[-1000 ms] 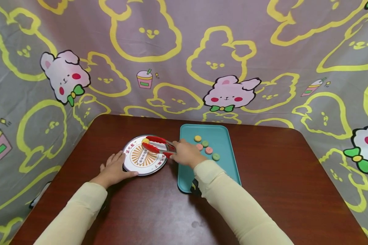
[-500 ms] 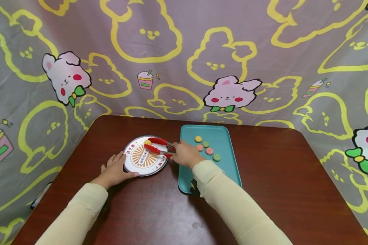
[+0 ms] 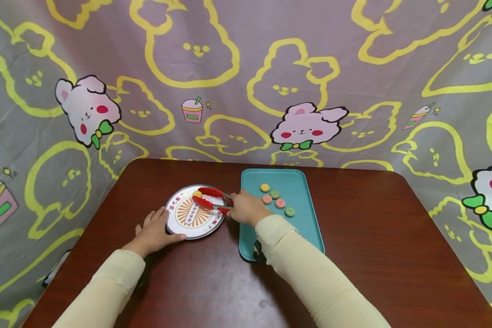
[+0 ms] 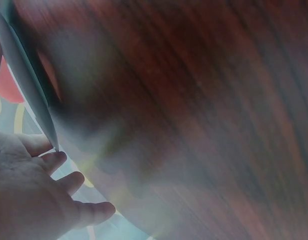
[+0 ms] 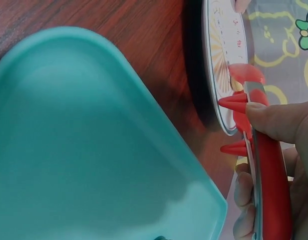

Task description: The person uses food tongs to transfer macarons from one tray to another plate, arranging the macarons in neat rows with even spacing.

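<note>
My right hand point(image 3: 248, 207) grips a pair of red-tipped tongs point(image 5: 271, 185) by the handles. The tongs reach left over a round white plate point(image 3: 181, 230) with an orange sunburst pattern. A small yellow macaron-like piece point(image 3: 197, 194) is at the far part of the plate, at the tong tips. Whether the tips still touch it, I cannot tell. My left hand point(image 3: 153, 231) rests at the plate's left edge, its fingers spread along the side and its thumb at the near rim. In the left wrist view, those fingers point(image 4: 68, 182) stretch past the rim.
A teal tray point(image 3: 250, 237) lies right of the plate, partly under my right forearm. On it sit one yellow piece point(image 3: 264, 187), two pink pieces point(image 3: 280, 203) and two green pieces point(image 3: 289, 212). A patterned curtain point(image 3: 238, 91) hangs behind the brown table point(image 3: 373, 237).
The tongs have shifted slightly right and their tips look a little farther back from the yellow piece. The left hand stays at the plate's edge.
</note>
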The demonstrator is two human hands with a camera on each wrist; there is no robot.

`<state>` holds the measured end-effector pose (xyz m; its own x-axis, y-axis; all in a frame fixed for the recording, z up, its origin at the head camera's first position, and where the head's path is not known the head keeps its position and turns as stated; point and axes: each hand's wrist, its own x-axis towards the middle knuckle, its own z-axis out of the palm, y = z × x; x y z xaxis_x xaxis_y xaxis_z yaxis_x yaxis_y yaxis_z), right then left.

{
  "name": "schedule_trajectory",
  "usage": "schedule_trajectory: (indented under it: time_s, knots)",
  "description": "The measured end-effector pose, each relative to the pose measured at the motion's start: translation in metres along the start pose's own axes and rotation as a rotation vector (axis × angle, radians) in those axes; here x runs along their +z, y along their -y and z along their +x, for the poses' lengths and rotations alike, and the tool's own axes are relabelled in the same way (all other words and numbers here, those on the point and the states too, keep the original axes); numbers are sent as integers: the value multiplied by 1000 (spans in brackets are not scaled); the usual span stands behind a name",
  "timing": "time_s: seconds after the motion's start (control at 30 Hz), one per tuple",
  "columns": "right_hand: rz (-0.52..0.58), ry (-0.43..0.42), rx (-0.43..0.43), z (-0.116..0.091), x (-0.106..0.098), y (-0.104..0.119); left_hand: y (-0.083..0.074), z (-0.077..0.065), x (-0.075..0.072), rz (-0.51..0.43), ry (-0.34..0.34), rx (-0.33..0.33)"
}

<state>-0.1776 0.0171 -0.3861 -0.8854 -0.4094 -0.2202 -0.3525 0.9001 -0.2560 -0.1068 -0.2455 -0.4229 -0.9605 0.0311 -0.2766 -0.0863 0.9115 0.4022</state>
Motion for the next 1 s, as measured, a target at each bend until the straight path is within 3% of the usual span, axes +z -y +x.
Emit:
schedule_trajectory:
  time_s: [0.47,0.73,1.0]
  knots:
    - [62,-18,2,-6,-5,-4,-1,1,1,1,-2,-5]
    - [75,-31,-25,-15,-20,-9,4,2,1,-11,-17,-2]
    - [119,-118,-45,-32,-34,-26,3,3,3,8,3,-2]
